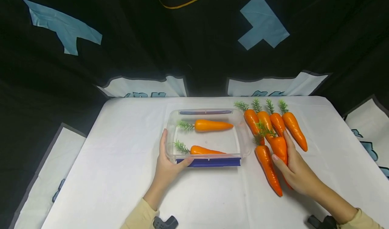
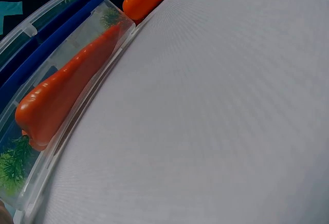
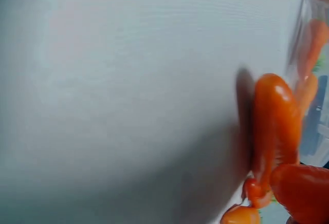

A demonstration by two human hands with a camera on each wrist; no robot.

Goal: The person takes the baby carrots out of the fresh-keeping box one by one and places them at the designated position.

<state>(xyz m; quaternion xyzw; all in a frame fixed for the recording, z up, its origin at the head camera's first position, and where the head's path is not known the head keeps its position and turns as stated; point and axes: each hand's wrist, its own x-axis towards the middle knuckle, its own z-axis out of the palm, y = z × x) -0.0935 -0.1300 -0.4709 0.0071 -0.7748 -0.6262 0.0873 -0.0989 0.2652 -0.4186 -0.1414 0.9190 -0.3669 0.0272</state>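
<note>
My left hand (image 1: 168,168) holds a clear plastic container (image 1: 245,134) at its near left corner, thumb on the front rim and fingers along the left side. Two orange carrots with feathery green tops lie inside: a back carrot (image 1: 212,125) and a front carrot (image 1: 205,150), the latter also showing through the wall in the left wrist view (image 2: 72,90). To the right of the container, my right hand (image 1: 296,173) grips a carrot (image 1: 278,148) between thumb and fingers, its top pointing away from me. The palm hides part of its lower length.
Several loose carrots lie right of the container, including a far-right carrot (image 1: 294,129) and a near carrot (image 1: 268,168) beside the gripped one. Blue clips (image 1: 209,162) run along the container's front and back. A white cloth (image 1: 127,148) covers the table; dark fabric (image 1: 194,47) hangs behind.
</note>
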